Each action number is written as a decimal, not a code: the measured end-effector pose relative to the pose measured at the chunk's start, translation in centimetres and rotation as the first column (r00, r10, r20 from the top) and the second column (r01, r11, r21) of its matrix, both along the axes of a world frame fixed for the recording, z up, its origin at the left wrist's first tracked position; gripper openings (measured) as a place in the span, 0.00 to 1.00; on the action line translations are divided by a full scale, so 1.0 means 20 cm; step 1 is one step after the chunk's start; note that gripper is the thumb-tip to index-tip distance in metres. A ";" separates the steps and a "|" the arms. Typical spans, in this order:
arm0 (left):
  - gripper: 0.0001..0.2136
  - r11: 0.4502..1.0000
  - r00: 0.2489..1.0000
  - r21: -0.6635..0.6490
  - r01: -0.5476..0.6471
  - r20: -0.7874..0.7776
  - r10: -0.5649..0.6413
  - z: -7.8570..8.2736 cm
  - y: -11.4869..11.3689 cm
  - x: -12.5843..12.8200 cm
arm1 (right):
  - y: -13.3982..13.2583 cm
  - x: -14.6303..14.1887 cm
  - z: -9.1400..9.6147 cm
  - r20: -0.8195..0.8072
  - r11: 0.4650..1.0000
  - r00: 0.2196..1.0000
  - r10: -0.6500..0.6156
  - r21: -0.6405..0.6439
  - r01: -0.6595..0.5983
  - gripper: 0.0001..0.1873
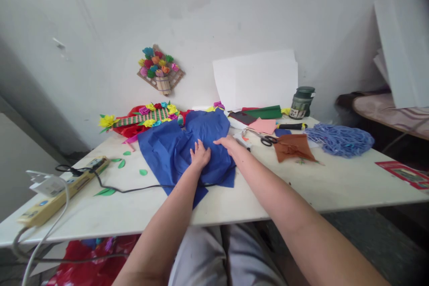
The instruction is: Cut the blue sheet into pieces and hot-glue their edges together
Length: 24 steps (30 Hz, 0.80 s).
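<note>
A large crumpled sheet of blue paper (pixel 174 147) lies on the white table (pixel 318 187) in front of me. My left hand (pixel 200 155) rests flat on the middle of the sheet, fingers stretched out and pointing away. My right hand (pixel 228 143) lies palm down on the sheet's right part, fingers extended toward the left. Neither hand grips anything. A black cable (pixel 134 189) runs under the sheet's near edge.
Right of the sheet lie scissors (pixel 266 139), brown paper (pixel 293 147), pink paper (pixel 263 125), green paper (pixel 264 111), a dark jar (pixel 301 103) and a blue stringy heap (pixel 338 139). A power strip (pixel 63 190) and green paper leaves (pixel 122 163) sit left. Paper flowers (pixel 144 118) lie behind.
</note>
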<state>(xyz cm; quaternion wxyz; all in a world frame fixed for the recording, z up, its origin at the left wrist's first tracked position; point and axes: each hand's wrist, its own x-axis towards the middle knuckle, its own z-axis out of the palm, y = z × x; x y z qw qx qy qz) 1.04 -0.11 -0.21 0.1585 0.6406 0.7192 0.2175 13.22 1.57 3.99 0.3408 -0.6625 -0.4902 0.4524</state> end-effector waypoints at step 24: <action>0.30 0.972 0.973 0.209 -0.109 0.221 0.062 0.21 0.08 -0.05 | 0.13 0.01 0.14 -0.416 0.990 0.898 0.144 0.049 -0.136 0.25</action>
